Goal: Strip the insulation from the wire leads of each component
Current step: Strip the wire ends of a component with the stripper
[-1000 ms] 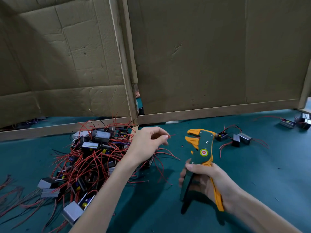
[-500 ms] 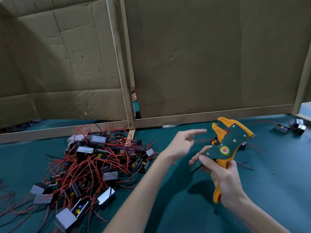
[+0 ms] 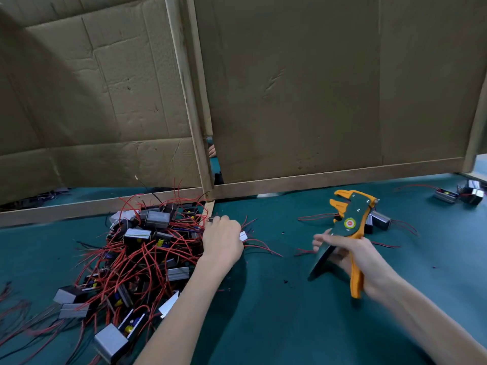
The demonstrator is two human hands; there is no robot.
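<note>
- The right hand (image 3: 353, 255) grips an orange and dark green pistol-shaped wire stripper (image 3: 348, 222) by its handles, fingers curled round them. The tool's orange jaws point up and away, held above the table.
- The left hand (image 3: 222, 239) lies back-up at the right edge of a pile of silver box-shaped components with red wire leads (image 3: 142, 248), fingers curled down. A small silver component (image 3: 243, 236) shows just beside its fingers; I cannot tell whether they pinch it.
- Red leads fan out on the teal green table cover (image 3: 276, 312) between the two hands.
- Two loose silver components (image 3: 380, 220) lie just behind the stripper, and two more (image 3: 458, 195) sit well apart at the far right.
- Brown cardboard panels (image 3: 290, 88) in a pale wooden frame (image 3: 193, 122) stand along the far side.
</note>
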